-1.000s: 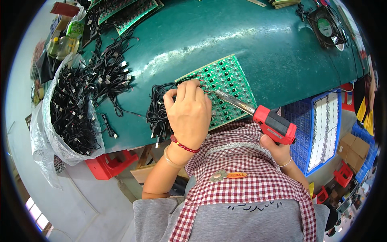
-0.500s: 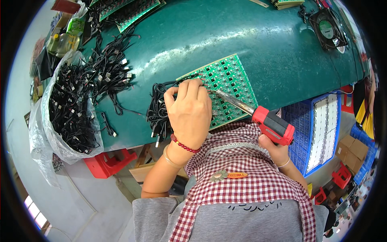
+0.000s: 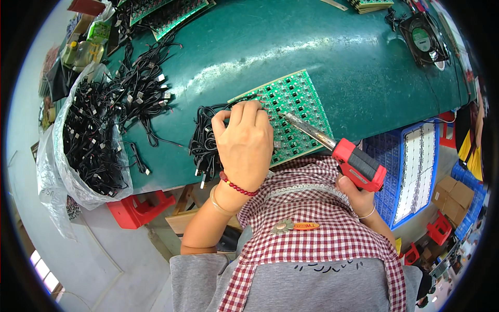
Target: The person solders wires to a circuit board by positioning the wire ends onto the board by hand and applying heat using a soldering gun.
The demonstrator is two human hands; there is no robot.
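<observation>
A green circuit board (image 3: 299, 101) with rows of small black parts lies on the green table (image 3: 322, 47) near its front edge. My left hand (image 3: 244, 143) rests on the board's left part, fingers curled down on it, next to a bundle of black wires (image 3: 202, 143); whether it pinches a wire is hidden. My right hand (image 3: 356, 190) grips a red soldering gun (image 3: 358, 164) below the table edge. Its metal tip (image 3: 291, 118) touches the board just right of my left fingers.
A clear plastic bag full of black cables (image 3: 86, 135) sits at the left, with loose cables (image 3: 143, 86) spilling beside it. More circuit boards (image 3: 171, 10) lie at the far edge. A black fan (image 3: 423, 36) stands far right. Blue crates (image 3: 416, 166) sit below on the right.
The soldering gun's tip has shifted slightly along the board. My left hand stays on the board.
</observation>
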